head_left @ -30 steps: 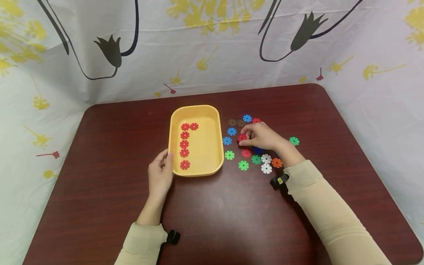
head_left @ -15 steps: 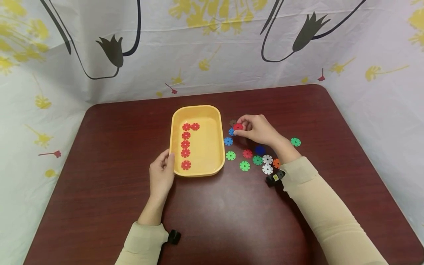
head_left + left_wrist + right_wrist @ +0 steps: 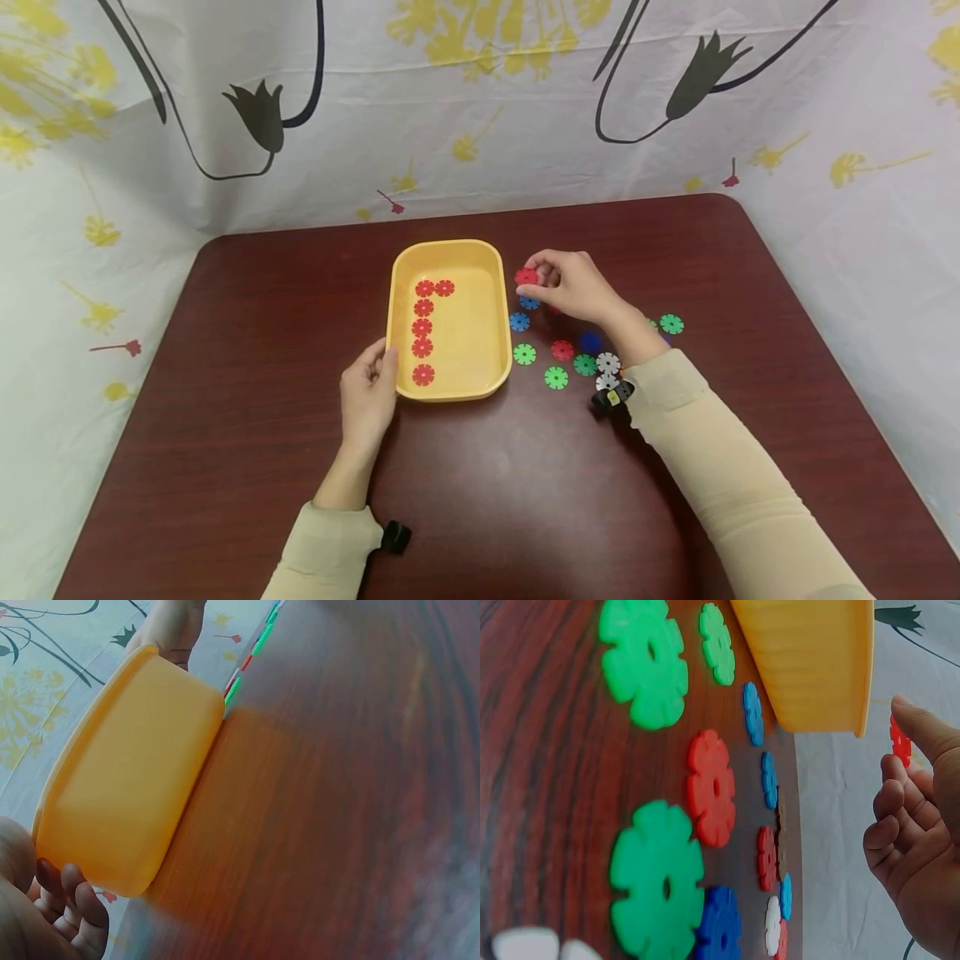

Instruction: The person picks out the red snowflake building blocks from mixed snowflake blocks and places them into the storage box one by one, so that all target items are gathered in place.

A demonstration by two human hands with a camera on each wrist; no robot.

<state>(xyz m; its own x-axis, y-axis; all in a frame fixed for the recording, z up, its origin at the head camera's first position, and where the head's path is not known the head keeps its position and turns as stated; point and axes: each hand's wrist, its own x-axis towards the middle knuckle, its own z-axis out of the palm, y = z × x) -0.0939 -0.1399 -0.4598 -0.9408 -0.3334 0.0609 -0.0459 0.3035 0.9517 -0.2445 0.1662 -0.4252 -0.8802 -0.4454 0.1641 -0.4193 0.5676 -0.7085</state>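
In the head view, my right hand (image 3: 576,285) pinches a red notched plastic disc (image 3: 527,276) between thumb and fingers. It is above the table, just right of the yellow tray (image 3: 472,350). The right wrist view shows that red disc (image 3: 900,742) raised off the tabletop, at the fingertips. My left hand (image 3: 368,393) grips the tray's left edge, its thumb at the rim and its fingers (image 3: 91,907) against the outer wall. Inside the tray, several red discs (image 3: 422,327) form a column at the left, with one more beside the top one.
Right of the tray lie loose discs: blue (image 3: 519,322), light green (image 3: 524,354), red (image 3: 562,350), dark blue (image 3: 590,342), white (image 3: 608,362) and green (image 3: 671,324). My right hand and forearm hide some of them. A patterned cloth (image 3: 480,175) hangs behind the table.
My right hand has lifted the red disc from among the loose ones and moved left and away from me, toward the tray's far right side. My left hand stays on the tray.
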